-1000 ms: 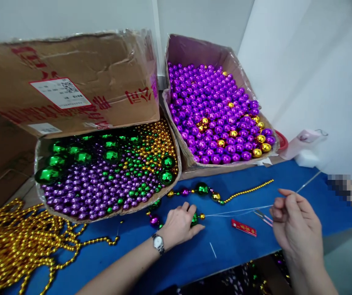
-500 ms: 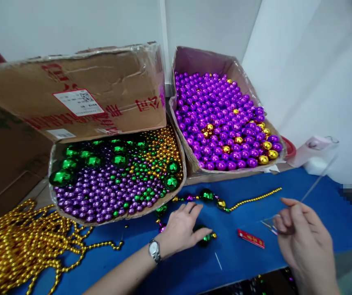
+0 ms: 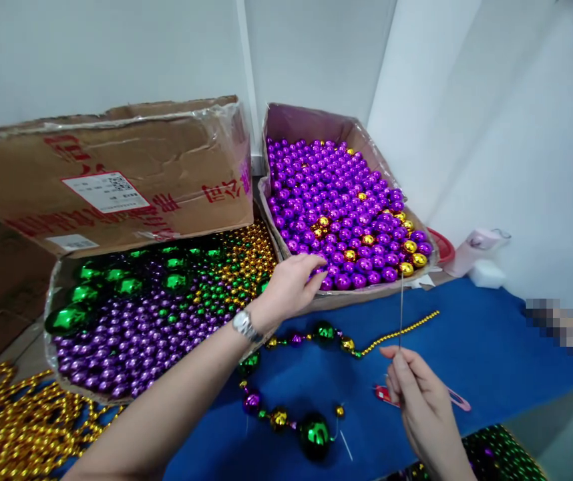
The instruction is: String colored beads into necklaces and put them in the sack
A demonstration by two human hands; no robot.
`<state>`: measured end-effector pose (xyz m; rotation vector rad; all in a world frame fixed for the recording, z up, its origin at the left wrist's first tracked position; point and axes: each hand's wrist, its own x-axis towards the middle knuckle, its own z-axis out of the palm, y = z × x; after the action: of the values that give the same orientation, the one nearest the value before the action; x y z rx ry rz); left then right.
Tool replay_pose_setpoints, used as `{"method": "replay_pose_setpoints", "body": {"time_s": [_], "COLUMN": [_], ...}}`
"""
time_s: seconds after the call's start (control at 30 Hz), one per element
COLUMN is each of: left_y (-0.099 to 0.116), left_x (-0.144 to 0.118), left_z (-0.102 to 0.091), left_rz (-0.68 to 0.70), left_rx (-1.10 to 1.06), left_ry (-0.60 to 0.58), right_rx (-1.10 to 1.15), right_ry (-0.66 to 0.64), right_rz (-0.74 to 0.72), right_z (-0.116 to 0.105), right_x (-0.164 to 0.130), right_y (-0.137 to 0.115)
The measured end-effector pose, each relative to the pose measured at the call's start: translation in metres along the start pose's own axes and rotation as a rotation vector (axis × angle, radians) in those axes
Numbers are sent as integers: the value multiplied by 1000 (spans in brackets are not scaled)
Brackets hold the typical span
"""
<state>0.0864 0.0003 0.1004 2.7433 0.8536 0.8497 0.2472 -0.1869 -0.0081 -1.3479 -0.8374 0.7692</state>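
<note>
My left hand point(image 3: 291, 284), with a watch point(image 3: 244, 323) on its wrist, reaches to the front rim of the cardboard box of purple beads point(image 3: 329, 200). Its thumb and fingers are apart beside the nearest purple beads; whether they touch one I cannot tell. My right hand point(image 3: 419, 401) pinches a long thin needle point(image 3: 401, 310), which points upward. Between my arms a strand of green, purple and gold beads point(image 3: 251, 401) curves on the blue tabletop point(image 3: 471, 341). A big green bead point(image 3: 314, 435) lies near its close end, with a small gold bead point(image 3: 340, 411) on thread beyond it.
A second box point(image 3: 53, 354) at left holds mixed beads, its cardboard flap point(image 3: 181, 167) raised. Gold bead chains point(image 3: 21, 427) heap at lower left. A red packet point(image 3: 383, 394) and a pink item point(image 3: 459, 399) lie by my right hand. More beads point(image 3: 504, 447) show below the table.
My left hand has moved up from the bead strand to the purple bead box. My right hand has shifted left, and the needle now stands nearly upright. The view has shifted slightly.
</note>
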Motion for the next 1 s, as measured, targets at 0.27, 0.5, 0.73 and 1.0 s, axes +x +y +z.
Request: {"method": "replay_pose_setpoints", "body": {"time_s": [0.27,0.5,0.73,1.0], "left_y": [-29,-32,-1,4], "left_x": [78,93,34,-69], "left_z": [49,68,8,4], "left_rz": [-35,-99,-117,-648], "left_rx": [240,194,-650,-1643], "left_ry": [-270,-351,-14,45], "right_rx": [-13,-119,-386,-577], "right_ry": [3,-41,-138,-299], "right_rz": [-19,-23,-83,-422], "right_z": [0,-3,-4,16], "right_x": [-4,-10,-14,-13], "right_y": [-3,-5,-9,-2]}}
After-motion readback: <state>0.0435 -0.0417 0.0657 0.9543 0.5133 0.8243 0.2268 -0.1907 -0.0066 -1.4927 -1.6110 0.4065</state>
